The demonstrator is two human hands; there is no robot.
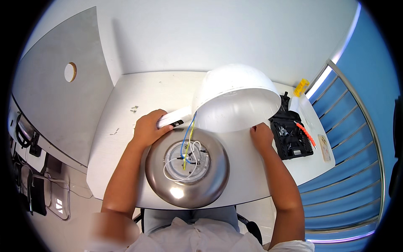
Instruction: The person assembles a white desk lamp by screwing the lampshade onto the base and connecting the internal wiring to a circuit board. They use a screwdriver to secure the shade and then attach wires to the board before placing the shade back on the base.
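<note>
My left hand is closed around a white rectangular box with a dark label on its side. Blue and yellow-green wires run from beside that box down to a round brushed-metal lamp base. The base lies at the table's near edge, its centre showing a white wire loop and small dark connectors. Behind it, a large white dome lampshade is tilted with its hollow side toward me. My right hand rests at the dome's lower right rim with curled fingers; whether they grip the rim is hidden.
Right of the dome lies an open black tool case with bits and an orange-handled tool. A yellow item stands at the back right. Small screws lie on the white table at left. A metal railing borders the right.
</note>
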